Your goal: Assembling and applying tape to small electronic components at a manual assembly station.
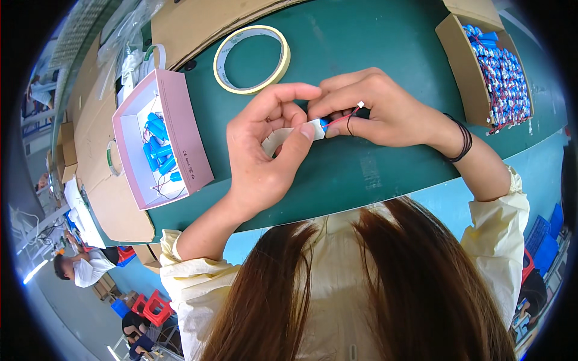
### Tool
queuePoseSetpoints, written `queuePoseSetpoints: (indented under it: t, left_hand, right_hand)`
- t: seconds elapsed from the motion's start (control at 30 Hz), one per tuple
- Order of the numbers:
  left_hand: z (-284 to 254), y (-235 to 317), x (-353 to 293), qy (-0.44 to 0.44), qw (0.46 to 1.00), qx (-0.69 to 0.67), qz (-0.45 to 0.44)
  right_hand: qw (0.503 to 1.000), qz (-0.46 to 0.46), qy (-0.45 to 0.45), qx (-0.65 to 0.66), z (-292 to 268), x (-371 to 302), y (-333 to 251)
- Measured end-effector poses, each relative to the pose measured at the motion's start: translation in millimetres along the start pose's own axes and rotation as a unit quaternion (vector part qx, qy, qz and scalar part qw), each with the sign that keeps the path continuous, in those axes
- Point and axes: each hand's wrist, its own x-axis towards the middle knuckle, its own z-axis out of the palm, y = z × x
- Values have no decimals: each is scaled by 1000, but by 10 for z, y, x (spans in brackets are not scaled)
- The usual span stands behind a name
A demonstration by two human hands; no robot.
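noted a green tabletop point(385, 36) spanning the station, with cardboard sheeting point(186, 24) at its far edge and to the left. observed in the background, at lower left, a person in a white top point(93, 269) and red stools point(158, 307).

found the left hand point(265, 144) grasping a pale strip point(274, 139) under the thumb, with the index finger stretched toward the right fingers; cannot tell whether touching. found the right hand point(385, 111) grasping a small blue cell point(324, 124), largely hidden behind the fingers. located the blue cell between both hands, above the tabletop, with the end of the pale strip right against it. traced a red wire point(338, 120) from the cell across the right thumb to a small white connector point(360, 104). recorded dark bands point(463, 141) around the right wrist and rolled pale yellow sleeves point(497, 222) on both arms.

located a roll of tape point(284, 65) lying flat, just beyond the left hand. located to the left a pink box point(185, 132), open, holding loosely heaped blue cylinders point(159, 147) with thin leads. located at far right a brown carton point(463, 69), open, packed with rows of blue wired cells point(503, 75). cannot count either lot.
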Motion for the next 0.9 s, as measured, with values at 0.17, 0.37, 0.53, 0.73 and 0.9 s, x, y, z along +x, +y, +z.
queuePoseSetpoints:
  t: [0.17, 0.37, 0.53, 0.73, 0.9]
  left_hand:
    - [0, -3, -3, -1, 1000, 4, -4]
    - [11, -7, 1, 0, 1000, -5, -9]
    - [7, 3, 2, -6, 1000, -5, -16]
    - [14, 15, 2, -7, 1000, 0, -21]
    - [17, 19, 0, -7, 1000, 2, -25]
  right_hand:
    - [1000, 4, -5, -1, -5, 0, -8]
    - [1000, 6, -15, -1, -13, -7, -3]
    - [999, 16, -31, -2, -23, -6, -15]
    - [999, 12, -35, -6, -26, -6, -7]
    - [999, 13, -38, -2, -25, -7, -7]
